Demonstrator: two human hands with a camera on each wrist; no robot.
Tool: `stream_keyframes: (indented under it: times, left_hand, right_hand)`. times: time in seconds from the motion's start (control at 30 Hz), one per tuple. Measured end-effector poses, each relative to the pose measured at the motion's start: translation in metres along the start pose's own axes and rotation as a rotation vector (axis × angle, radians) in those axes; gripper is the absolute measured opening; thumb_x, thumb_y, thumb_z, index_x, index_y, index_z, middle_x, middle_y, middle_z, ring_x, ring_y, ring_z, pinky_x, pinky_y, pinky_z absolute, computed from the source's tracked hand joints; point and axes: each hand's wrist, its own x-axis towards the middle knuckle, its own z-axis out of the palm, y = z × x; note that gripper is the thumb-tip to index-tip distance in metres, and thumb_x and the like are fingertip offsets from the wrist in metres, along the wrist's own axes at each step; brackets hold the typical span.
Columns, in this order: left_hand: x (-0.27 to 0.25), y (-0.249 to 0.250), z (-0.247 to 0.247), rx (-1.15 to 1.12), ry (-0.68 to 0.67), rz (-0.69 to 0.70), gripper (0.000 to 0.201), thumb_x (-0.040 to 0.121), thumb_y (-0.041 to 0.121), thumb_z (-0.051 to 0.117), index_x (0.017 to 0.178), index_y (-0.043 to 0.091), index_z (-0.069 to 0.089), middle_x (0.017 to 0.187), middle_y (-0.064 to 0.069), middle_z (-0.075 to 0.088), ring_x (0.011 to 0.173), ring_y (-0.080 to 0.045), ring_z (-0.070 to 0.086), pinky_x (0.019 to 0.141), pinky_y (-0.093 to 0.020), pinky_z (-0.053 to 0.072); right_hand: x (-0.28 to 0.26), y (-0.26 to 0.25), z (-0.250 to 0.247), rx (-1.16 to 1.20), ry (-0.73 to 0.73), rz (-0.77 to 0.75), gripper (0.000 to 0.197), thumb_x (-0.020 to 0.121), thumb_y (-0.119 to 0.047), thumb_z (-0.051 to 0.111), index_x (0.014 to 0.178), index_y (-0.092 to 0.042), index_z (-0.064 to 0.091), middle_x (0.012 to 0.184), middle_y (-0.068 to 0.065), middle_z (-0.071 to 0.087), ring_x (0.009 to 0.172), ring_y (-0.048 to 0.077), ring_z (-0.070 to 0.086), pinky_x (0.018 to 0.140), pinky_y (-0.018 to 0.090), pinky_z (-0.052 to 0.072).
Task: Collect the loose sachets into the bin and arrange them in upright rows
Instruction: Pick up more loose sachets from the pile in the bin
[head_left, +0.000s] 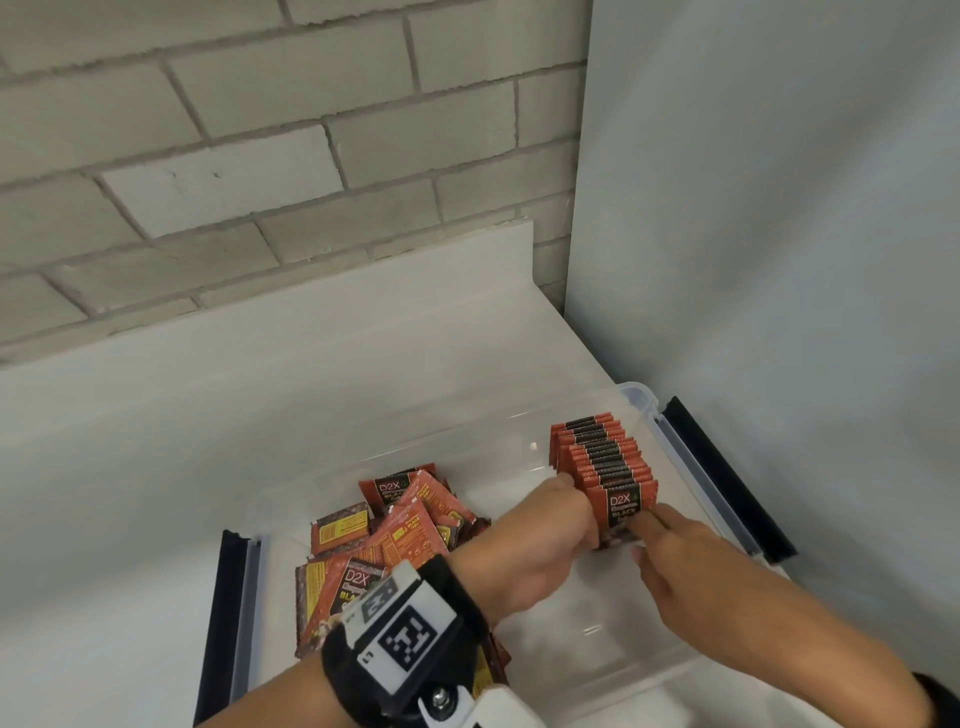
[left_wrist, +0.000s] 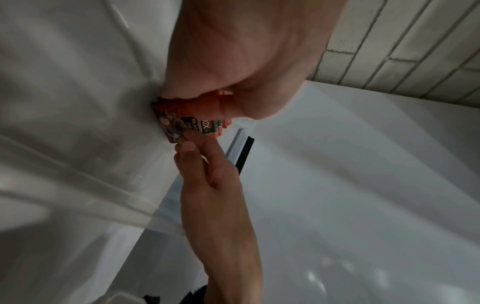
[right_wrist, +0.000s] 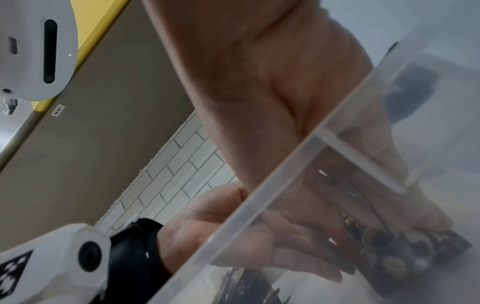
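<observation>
A clear plastic bin (head_left: 640, 396) sits on a white counter. Loose red-orange sachets (head_left: 395, 525) lie piled in its left half. An upright row of sachets (head_left: 602, 452) stands by the right wall. My left hand (head_left: 582, 512) grips the near end of the row, thumb along its left side and fingers at the front. My right hand (head_left: 644, 530) pinches the right edge of the front sachet. In the left wrist view the sachets (left_wrist: 192, 121) sit under my left thumb while the right fingertips (left_wrist: 191, 144) pinch a lower corner. The right wrist view shows the left fingers (right_wrist: 298, 246) blurred through the bin wall.
Black latches hang on the bin's left end (head_left: 223, 623) and right end (head_left: 727, 478). A grey brick wall (head_left: 260, 130) stands behind the counter (head_left: 156, 441), and a white panel (head_left: 779, 208) rises close to the bin's right side. Bare bin floor (head_left: 597, 623) shows near me.
</observation>
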Motion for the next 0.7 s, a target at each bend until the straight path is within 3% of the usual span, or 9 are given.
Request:
stream_keyframes:
  times: [0.07, 0.1, 0.2, 0.37, 0.47, 0.53, 0.7]
  left_hand:
    - [-0.0014, 0.0055, -0.0001, -0.006, 0.024, 0.015, 0.06, 0.075, -0.023, 0.028, 0.105, 0.024, 0.053, 0.11, -0.002, 0.06, 0.112, -0.014, 0.051, 0.102, -0.023, 0.037]
    - [-0.002, 0.0073, -0.0003, -0.006, 0.029, 0.026, 0.062, 0.075, -0.024, 0.028, 0.106, 0.025, 0.052, 0.108, 0.001, 0.06, 0.109, -0.012, 0.051, 0.104, -0.024, 0.036]
    - [-0.0018, 0.0079, -0.0017, 0.048, -0.014, 0.039, 0.077, 0.07, -0.024, 0.028, 0.132, 0.017, 0.046, 0.124, -0.006, 0.059, 0.121, -0.018, 0.05, 0.11, -0.031, 0.036]
    - [-0.0037, 0.0108, -0.0024, 0.085, -0.025, -0.017, 0.087, 0.069, -0.022, 0.029, 0.145, 0.02, 0.029, 0.139, -0.003, 0.047, 0.133, -0.019, 0.038, 0.116, -0.036, 0.027]
    - [-0.0046, 0.0122, -0.0008, 0.072, -0.048, -0.033, 0.098, 0.059, -0.016, 0.037, 0.149, 0.02, 0.021, 0.141, -0.004, 0.045, 0.134, -0.022, 0.037, 0.117, -0.039, 0.025]
    - [-0.0039, 0.0115, -0.0008, 0.047, -0.047, -0.035, 0.102, 0.054, -0.013, 0.039, 0.149, 0.02, 0.022, 0.141, -0.006, 0.046, 0.133, -0.023, 0.038, 0.116, -0.039, 0.027]
    - [-0.0072, 0.007, -0.0012, 0.051, -0.021, -0.029, 0.081, 0.054, -0.011, 0.041, 0.13, 0.014, 0.047, 0.131, -0.009, 0.055, 0.127, -0.022, 0.045, 0.113, -0.035, 0.032]
  right_hand:
    - [0.0001, -0.0001, -0.0007, 0.001, 0.002, 0.002, 0.035, 0.102, -0.017, 0.037, 0.138, -0.021, 0.036, 0.138, -0.004, 0.037, 0.114, 0.013, 0.051, 0.094, 0.02, 0.042]
    - [-0.0001, 0.0, -0.0009, 0.002, 0.002, 0.004, 0.036, 0.102, -0.017, 0.037, 0.138, -0.021, 0.035, 0.139, -0.004, 0.036, 0.115, 0.013, 0.051, 0.094, 0.02, 0.043]
    - [-0.0002, 0.0, -0.0009, 0.012, 0.011, -0.007, 0.035, 0.103, -0.019, 0.035, 0.138, -0.022, 0.035, 0.138, -0.005, 0.037, 0.114, 0.012, 0.051, 0.095, 0.021, 0.043]
    - [0.0003, 0.0007, -0.0001, 0.023, 0.018, -0.008, 0.034, 0.103, -0.021, 0.035, 0.138, -0.022, 0.036, 0.137, -0.005, 0.037, 0.112, 0.012, 0.052, 0.095, 0.022, 0.044]
    - [0.0006, -0.0003, -0.0005, 0.02, 0.018, -0.01, 0.034, 0.103, -0.022, 0.034, 0.137, -0.021, 0.036, 0.136, -0.005, 0.037, 0.112, 0.011, 0.052, 0.095, 0.02, 0.043]
    - [0.0008, 0.0, -0.0006, 0.025, 0.022, -0.015, 0.034, 0.103, -0.021, 0.035, 0.137, -0.021, 0.036, 0.137, -0.005, 0.037, 0.113, 0.01, 0.051, 0.095, 0.019, 0.043]
    - [0.0006, 0.0005, -0.0002, 0.038, 0.023, -0.013, 0.034, 0.103, -0.02, 0.035, 0.137, -0.022, 0.036, 0.137, -0.006, 0.036, 0.112, 0.01, 0.051, 0.094, 0.017, 0.042]
